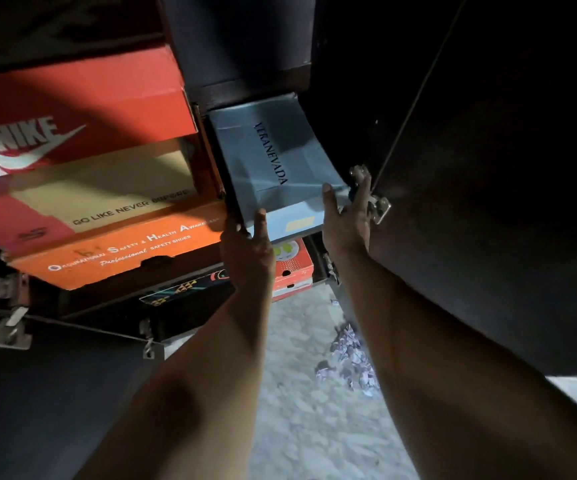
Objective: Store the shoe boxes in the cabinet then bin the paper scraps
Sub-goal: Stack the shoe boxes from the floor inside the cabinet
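Both hands, left hand (245,244) and right hand (346,216), grip the near corners of a grey shoe box (273,157), lengthwise into the cabinet's narrow slot between orange box stack (107,188) and dark door (488,168).

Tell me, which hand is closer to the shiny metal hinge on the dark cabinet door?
The right hand. Its fingers reach up right beside the hinge, about touching it. The left hand is farther away, at the other bottom corner of the grey box.
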Available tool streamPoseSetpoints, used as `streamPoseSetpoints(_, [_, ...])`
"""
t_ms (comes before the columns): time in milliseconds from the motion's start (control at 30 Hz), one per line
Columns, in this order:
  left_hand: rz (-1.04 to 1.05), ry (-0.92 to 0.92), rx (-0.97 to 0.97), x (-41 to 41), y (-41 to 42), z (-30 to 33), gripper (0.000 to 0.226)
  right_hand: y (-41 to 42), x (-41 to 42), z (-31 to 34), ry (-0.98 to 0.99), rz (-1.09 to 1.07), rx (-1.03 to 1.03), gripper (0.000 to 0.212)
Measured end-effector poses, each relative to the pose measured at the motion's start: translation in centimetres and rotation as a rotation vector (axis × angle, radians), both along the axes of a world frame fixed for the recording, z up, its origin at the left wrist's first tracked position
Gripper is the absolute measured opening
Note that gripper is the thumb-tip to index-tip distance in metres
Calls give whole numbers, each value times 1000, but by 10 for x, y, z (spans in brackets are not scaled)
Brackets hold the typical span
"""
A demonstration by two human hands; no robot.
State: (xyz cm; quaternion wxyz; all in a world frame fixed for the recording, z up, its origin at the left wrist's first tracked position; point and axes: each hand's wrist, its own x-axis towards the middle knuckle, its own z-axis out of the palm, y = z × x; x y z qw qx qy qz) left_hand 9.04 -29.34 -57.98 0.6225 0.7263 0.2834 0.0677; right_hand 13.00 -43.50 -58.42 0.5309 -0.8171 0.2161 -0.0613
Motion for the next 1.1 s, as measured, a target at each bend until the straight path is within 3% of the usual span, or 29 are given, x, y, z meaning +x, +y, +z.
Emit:
streamPoseSetpoints(67, [54,34,-29,-22,-2,2,65,-3,-44,-8,68,-71,113,77])
streamPoseSetpoints(133, [-27,179,201,-56,-12,-10,64,-16,-101,-28,311,-3,224,74])
streamPoseSetpoints(233, [-444,383,350,-137,-40,-35,61,-46,-213,-53,571,24,227,63])
streamPoseSetpoints(300, [-725,537,412,-194,-63,-51,40,-76,-286,-63,704,-47,213,74])
streamPoseSetpoints(433, [-1119,615,468,-285,-130,-66,29,-160,-409,-73,927,-178,187,65])
streamPoseSetpoints(667, [-1486,616,510,-371,-296,-88,32,-319,-584,-112,1016,-621,216,67])
streamPoseSetpoints(833, [-1629,639,562,-419,-421,-140,33,-433,-673,-147,975,-897,281,49])
streamPoseSetpoints(967, [-1770,649,584,-475,-516,-197,26,-506,-730,-193,896,-1127,323,61])
streamPoseSetpoints(1100, [-1880,672,512,-537,-587,-260,43,-556,-778,-257,837,-1256,341,72])
